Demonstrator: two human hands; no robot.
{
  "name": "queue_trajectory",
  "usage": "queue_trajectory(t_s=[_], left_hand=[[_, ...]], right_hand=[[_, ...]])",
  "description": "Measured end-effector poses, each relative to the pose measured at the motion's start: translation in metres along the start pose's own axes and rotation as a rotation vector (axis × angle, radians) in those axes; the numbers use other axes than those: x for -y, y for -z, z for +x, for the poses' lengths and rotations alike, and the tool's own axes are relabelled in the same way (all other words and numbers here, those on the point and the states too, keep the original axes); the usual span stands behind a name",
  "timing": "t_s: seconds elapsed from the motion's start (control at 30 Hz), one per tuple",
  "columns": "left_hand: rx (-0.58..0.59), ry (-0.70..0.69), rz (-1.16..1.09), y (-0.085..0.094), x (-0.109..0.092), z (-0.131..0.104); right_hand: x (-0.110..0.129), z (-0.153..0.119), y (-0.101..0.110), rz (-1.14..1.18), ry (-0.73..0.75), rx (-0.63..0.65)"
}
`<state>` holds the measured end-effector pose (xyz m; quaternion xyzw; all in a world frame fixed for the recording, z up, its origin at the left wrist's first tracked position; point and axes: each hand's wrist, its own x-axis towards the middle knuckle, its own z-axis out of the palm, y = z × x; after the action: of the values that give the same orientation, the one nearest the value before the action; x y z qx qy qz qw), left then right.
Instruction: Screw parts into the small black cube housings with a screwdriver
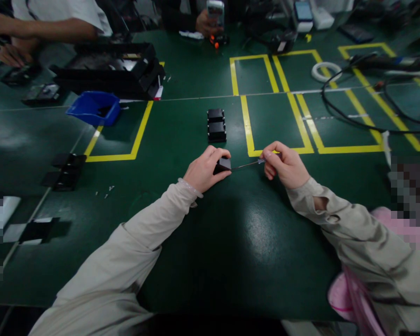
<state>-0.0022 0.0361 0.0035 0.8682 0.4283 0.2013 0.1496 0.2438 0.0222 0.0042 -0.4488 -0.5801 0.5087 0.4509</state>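
Observation:
My left hand point(210, 169) is closed around a small black block point(224, 164), holding it down on the green table point(196, 242). In my right hand point(282, 164) is a thin screwdriver point(247, 165), pinched at the handle, which the fingers mostly cover. Its shaft points left, and the tip meets the block's right side near my left fingertips. Just beyond my left hand stand black blocks point(216, 125) in a short column, with small shiny spots along their sides. Several small screws point(109, 190) lie loose on the table to the left.
More black blocks point(65, 171) sit at the left, below a blue bin point(95, 108) and a long black tray point(108, 70). Yellow tape outlines point(280, 152) mark the table. A black cable point(353, 122) and white tape roll point(326, 72) lie right. Other people's hands point(210, 23) work across the table.

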Motion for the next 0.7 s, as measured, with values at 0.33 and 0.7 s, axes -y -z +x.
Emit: queue_trajectory(t_s=[0.33, 0.7], left_hand=[[0.001, 0.002, -0.015, -0.001, -0.0003, 0.0009], [-0.002, -0.007, -0.013, -0.0002, 0.0003, 0.0009]], right_hand=[[-0.0013, -0.0002, -0.0007, 0.03, 0.008, 0.005], [0.0001, 0.0004, -0.0009, 0.016, 0.02, 0.003]])
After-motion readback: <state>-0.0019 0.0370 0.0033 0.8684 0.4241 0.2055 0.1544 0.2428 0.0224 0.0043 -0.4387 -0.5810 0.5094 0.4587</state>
